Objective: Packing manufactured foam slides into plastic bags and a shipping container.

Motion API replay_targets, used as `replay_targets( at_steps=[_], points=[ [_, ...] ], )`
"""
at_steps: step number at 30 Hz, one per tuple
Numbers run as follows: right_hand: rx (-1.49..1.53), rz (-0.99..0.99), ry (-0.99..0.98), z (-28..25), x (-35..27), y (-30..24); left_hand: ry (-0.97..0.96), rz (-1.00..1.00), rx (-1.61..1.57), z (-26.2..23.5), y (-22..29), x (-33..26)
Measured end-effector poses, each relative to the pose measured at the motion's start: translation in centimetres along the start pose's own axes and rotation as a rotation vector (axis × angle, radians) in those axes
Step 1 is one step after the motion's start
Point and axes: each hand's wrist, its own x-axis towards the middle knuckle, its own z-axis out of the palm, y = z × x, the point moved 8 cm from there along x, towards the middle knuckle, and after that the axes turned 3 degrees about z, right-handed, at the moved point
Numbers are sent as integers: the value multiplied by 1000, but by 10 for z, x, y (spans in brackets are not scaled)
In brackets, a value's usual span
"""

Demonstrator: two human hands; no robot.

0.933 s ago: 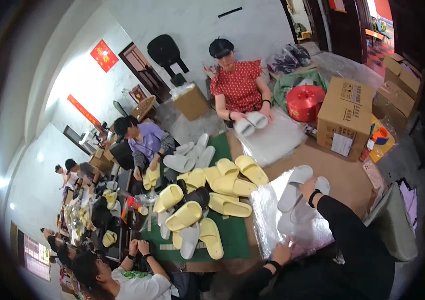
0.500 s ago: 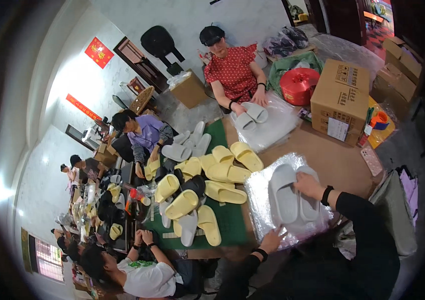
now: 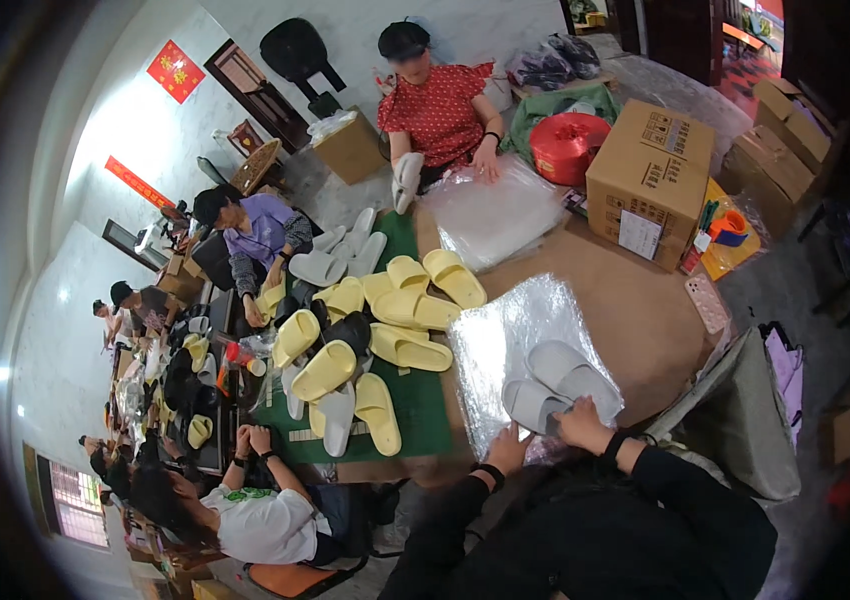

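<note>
A pair of light grey slide slippers (image 3: 573, 368) lies on a stack of clear plastic bags (image 3: 490, 345) at the front of the table. My right hand (image 3: 585, 425) is closed on the near ends of the slippers, its fingers partly hiding them. Close to its left, at the near edge of the bags, my left hand (image 3: 508, 450) is closed with its fingertips on the plastic. Whether it grips one layer or several is hidden. To the left, yellow slides (image 3: 325, 370) are heaped with grey and black ones on a green mat (image 3: 425, 415).
Across the table a person in red (image 3: 437, 120) holds grey slippers beside another bag stack (image 3: 495, 215). A carton (image 3: 650, 185), a red twine roll (image 3: 567, 145) and a phone (image 3: 707, 304) lie to the right. Other people sit along the left; a grey sack (image 3: 745, 420) hangs nearby.
My right hand has moved the grey slippers nearer to me and turned them on the bags. My left hand remains at the bags' near edge. The person opposite has lifted their slippers off their stack.
</note>
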Motion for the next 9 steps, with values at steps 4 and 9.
replay_targets(
  at_steps=[4,9],
  points=[
    [17,-347,113,-30,11,-32,141,-131,-199,48,-26,7],
    [77,-157,-211,-23,51,-7,124,74,52,-3,-2,6]
  ],
)
